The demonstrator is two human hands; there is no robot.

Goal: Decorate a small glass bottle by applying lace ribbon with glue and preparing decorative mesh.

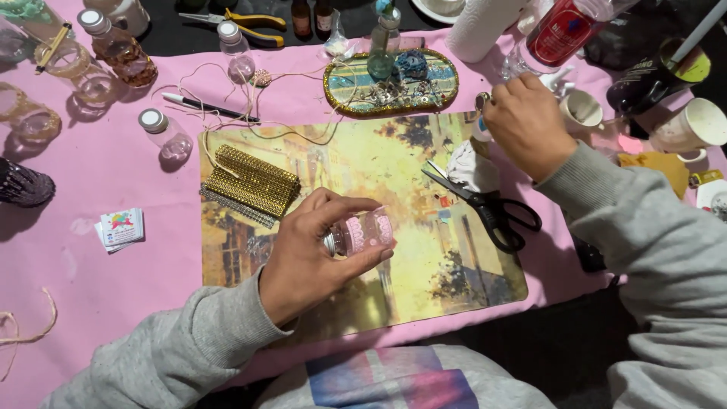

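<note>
**Small jar in left hand; right hand reaching at mat's far corner**

The left hand (pixel 307 261) is clamped on a small jar (pixel 363 231), thumb on top and fingers beneath, holding it on its side above the picture mat (pixel 318 163). The jar has a pink patterned band and its metal neck faces the palm. The grip looks firm and even.

The right hand (pixel 526 121) is closed, knuckles up, over a small object near a cup (pixel 581 112). What it pinches is hidden, so I cannot tell whether it grips anything.

Black scissors (pixel 488 208) lie just below the right hand and a white wad (pixel 471 168) sits beside them. Gold mesh trim (pixel 250 185) lies left of and beyond the left hand. A beaded tray (pixel 447 79) stands further out, with twine (pixel 250 98) trailing from it.

Judgement: the jar is best kept low over the mat and level, with pressure on the glass rather than the band, so the trim is not rubbed loose. The right hand should clear the scissor blades on its way back.
</note>
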